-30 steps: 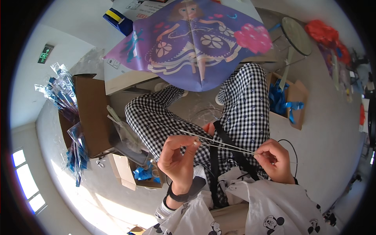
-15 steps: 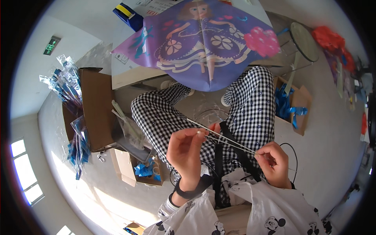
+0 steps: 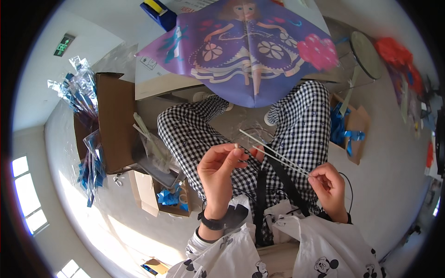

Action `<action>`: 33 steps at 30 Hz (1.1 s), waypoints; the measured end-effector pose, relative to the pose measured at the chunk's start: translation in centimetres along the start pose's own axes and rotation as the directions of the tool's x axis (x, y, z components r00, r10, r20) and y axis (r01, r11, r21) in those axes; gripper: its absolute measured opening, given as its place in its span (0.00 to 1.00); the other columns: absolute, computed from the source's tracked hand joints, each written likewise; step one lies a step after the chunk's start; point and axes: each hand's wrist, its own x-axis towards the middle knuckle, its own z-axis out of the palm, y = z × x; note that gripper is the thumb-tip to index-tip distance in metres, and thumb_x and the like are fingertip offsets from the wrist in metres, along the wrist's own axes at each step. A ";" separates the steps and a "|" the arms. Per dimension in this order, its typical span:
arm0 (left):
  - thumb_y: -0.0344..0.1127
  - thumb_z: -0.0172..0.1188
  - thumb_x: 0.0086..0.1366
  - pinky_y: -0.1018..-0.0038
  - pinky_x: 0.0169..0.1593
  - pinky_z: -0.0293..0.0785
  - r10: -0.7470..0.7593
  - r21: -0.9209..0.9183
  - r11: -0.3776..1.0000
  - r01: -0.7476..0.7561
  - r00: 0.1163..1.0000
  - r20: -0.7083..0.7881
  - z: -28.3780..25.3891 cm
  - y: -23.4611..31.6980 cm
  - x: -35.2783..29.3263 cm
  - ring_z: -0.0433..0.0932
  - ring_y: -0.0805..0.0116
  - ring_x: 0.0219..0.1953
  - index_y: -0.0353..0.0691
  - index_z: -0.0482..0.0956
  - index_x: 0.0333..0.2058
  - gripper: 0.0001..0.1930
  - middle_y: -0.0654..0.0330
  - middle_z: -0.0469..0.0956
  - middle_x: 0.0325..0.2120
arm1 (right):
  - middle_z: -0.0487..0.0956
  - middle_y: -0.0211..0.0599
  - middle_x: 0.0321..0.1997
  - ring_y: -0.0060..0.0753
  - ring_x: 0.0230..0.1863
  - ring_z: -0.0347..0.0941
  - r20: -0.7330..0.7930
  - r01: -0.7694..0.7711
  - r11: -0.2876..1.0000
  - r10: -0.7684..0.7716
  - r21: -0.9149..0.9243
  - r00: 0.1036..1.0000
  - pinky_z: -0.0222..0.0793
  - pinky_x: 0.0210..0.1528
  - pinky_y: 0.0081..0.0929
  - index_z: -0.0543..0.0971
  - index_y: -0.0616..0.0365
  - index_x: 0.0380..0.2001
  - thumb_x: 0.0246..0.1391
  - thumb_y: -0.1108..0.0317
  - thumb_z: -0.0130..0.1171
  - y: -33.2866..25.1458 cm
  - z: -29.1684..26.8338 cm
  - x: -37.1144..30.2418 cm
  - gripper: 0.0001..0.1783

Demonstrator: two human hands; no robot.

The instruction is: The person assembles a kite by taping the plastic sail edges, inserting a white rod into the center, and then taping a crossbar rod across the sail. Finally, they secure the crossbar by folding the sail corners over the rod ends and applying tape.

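Over my lap, my left hand (image 3: 219,171) is closed in a pinch, with a small white piece (image 3: 237,146) showing between thumb and forefinger. What that piece belongs to is not clear. My right hand (image 3: 330,187) pinches the near ends of two thin white rods (image 3: 273,150), which spread slightly and point up and left. Their far ends lie a little right of my left fingertips, apart from them. Ahead, a purple diamond-shaped kite sheet (image 3: 259,88) printed with a figure in a gown lies on the table and hangs over its near edge.
A blue tape dispenser (image 3: 160,14) stands on the table (image 3: 153,83). To the left are a tall carton (image 3: 117,123) with plastic-wrapped packs and a small box (image 3: 147,193) with blue ribbon. Right of my knee sit another ribbon box (image 3: 359,116) and a round stool (image 3: 366,55).
The right hand has moved slightly right and up with the rods. Their far ends have drawn away from my left hand, leaving a gap. The whole view has shifted a little.
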 end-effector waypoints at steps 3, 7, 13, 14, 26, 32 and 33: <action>0.28 0.59 0.66 0.77 0.38 0.81 -0.037 -0.147 0.988 0.047 0.997 0.064 -0.1 -0.2 0.1 0.82 0.72 0.35 0.31 0.77 0.48 0.13 0.58 0.82 0.34 | 0.73 0.29 0.29 0.14 0.23 0.60 0.039 0.029 1.000 -0.028 -0.009 0.999 0.54 0.24 0.14 0.75 0.62 0.29 0.51 0.81 0.62 0.1 -0.3 -0.1 0.05; 0.28 0.56 0.68 0.76 0.38 0.81 -0.076 -0.263 0.959 0.104 0.990 0.116 -0.2 0.4 -0.1 0.82 0.70 0.38 0.31 0.77 0.49 0.12 0.57 0.81 0.34 | 0.73 0.30 0.29 0.14 0.23 0.61 0.065 0.010 0.999 -0.007 -0.048 0.998 0.54 0.23 0.14 0.76 0.62 0.29 0.51 0.80 0.61 0.3 -1.6 -0.5 0.04; 0.28 0.54 0.69 0.75 0.37 0.81 -0.044 -0.350 0.931 0.106 0.982 0.181 -0.4 1.2 0.0 0.82 0.63 0.41 0.33 0.77 0.44 0.08 0.55 0.80 0.36 | 0.73 0.31 0.28 0.14 0.22 0.62 0.095 0.026 0.993 -0.015 -0.116 0.995 0.55 0.21 0.13 0.77 0.63 0.29 0.52 0.78 0.61 -0.5 -1.7 -0.3 0.02; 0.28 0.54 0.69 0.75 0.37 0.81 -0.048 -0.350 0.930 0.110 0.982 0.181 -0.5 1.0 0.1 0.82 0.63 0.41 0.33 0.77 0.44 0.08 0.55 0.80 0.36 | 0.73 0.31 0.28 0.14 0.22 0.62 0.093 0.028 0.994 -0.018 -0.108 0.995 0.55 0.21 0.13 0.77 0.63 0.29 0.53 0.78 0.61 -0.5 -1.6 -0.2 0.02; 0.28 0.55 0.68 0.72 0.37 0.83 0.065 -0.246 0.969 -0.035 0.991 0.115 -0.4 0.8 -0.1 0.82 0.59 0.41 0.32 0.77 0.42 0.07 0.48 0.81 0.39 | 0.73 0.31 0.28 0.15 0.22 0.62 0.077 0.010 0.996 -0.003 -0.090 0.997 0.55 0.22 0.13 0.78 0.63 0.29 0.53 0.78 0.62 -0.6 -1.3 -0.4 0.02; 0.27 0.57 0.67 0.72 0.37 0.83 0.105 -0.190 0.978 -0.085 0.990 0.094 -0.3 0.6 -0.3 0.82 0.59 0.41 0.32 0.79 0.42 0.08 0.48 0.81 0.38 | 0.73 0.31 0.28 0.15 0.22 0.62 0.067 0.003 0.996 0.003 -0.087 0.998 0.55 0.22 0.13 0.78 0.63 0.29 0.53 0.78 0.62 -0.6 -1.3 -0.6 0.02; 0.27 0.57 0.67 0.72 0.36 0.83 0.116 -0.177 0.979 -0.100 0.990 0.085 -0.3 0.6 -0.3 0.83 0.59 0.41 0.31 0.79 0.42 0.08 0.48 0.82 0.38 | 0.73 0.30 0.28 0.15 0.22 0.62 0.062 0.007 0.996 -0.002 -0.092 0.998 0.55 0.22 0.13 0.78 0.63 0.29 0.53 0.77 0.62 -0.6 -1.3 -0.6 0.02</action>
